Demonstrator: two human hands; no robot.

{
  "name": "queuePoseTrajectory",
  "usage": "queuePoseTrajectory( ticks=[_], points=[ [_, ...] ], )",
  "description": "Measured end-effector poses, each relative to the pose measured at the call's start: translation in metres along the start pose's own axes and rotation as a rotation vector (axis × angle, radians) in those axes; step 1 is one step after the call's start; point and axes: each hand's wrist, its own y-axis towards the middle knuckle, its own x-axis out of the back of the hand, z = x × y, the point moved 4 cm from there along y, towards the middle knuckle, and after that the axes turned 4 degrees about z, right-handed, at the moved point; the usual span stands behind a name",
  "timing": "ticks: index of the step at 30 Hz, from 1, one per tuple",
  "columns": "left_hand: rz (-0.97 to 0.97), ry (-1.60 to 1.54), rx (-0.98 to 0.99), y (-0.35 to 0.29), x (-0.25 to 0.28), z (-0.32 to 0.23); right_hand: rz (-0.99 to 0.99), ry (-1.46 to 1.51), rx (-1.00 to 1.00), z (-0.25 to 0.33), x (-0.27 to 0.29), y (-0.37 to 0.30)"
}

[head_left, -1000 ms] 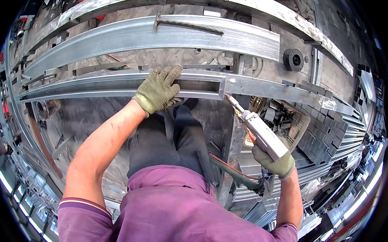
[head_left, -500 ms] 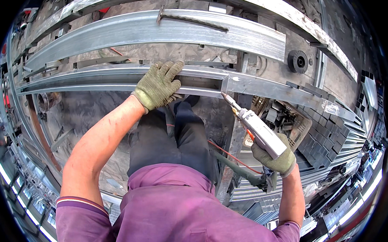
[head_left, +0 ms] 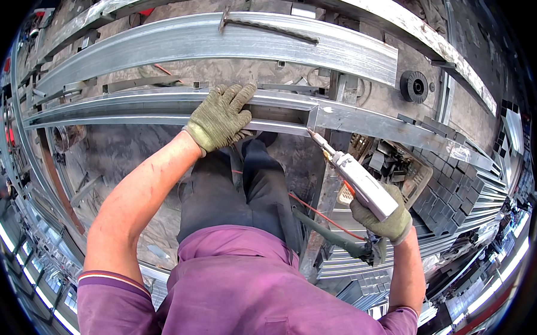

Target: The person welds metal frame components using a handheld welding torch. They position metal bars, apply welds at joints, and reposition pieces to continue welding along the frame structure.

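Observation:
My left hand [head_left: 219, 119], in a green knit work glove, grips a long steel channel frame [head_left: 146, 119] across its two rails, fingers laid over the far one. In my gloved right hand [head_left: 387, 216], closed round its grip, is a grey welding gun [head_left: 365, 184] with a brass-coloured part near its nozzle. Its slim nozzle tip points up and left, at or very near the near corner where the frame meets a steel crosspiece [head_left: 392, 121]. Whether the tip touches the metal I cannot tell. A dark-wrapped cable runs from the gun's handle.
Beyond the frame lies a wide steel plate [head_left: 173, 46] with a hammer [head_left: 268, 30] on it. A black wheel-shaped disc [head_left: 414, 87] rests to its right. A crate of metal offcuts [head_left: 421, 173] and stacked steel tubes [head_left: 455, 195] stand at right. A red hose [head_left: 324, 207] hangs below.
The welding gun and my right hand have shifted very slightly right; the nozzle stays at the same corner. My left hand keeps its place on the frame.

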Motion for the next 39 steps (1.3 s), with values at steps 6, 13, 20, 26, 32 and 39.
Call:
queuePoseTrajectory(
  ticks=[6, 13, 20, 26, 32, 39],
  points=[
    [-0.047, -0.009, -0.019, -0.0006, -0.0002, 0.0011, 0.008, -0.099, 0.054, 0.0007, 0.0040, 0.0030],
    [-0.013, 0.008, -0.020, -0.0007, -0.0016, 0.0015, -0.006, -0.143, 0.059, 0.0043, 0.0056, 0.0031],
    [-0.026, 0.016, -0.002, -0.0025, -0.0055, 0.0023, -0.012, -0.176, 0.072, 0.0049, 0.0054, 0.0043],
    [-0.020, 0.008, -0.007, -0.0020, -0.0032, 0.0019, -0.030, -0.175, 0.075, 0.0053, 0.0055, 0.0039],
    [-0.009, 0.019, -0.003, -0.0012, -0.0049, 0.0020, -0.031, -0.177, 0.093, 0.0071, 0.0064, 0.0036],
    [0.001, 0.007, 0.005, -0.0004, -0.0008, 0.0004, -0.039, -0.231, 0.147, 0.0062, 0.0067, 0.0023]
  ],
)
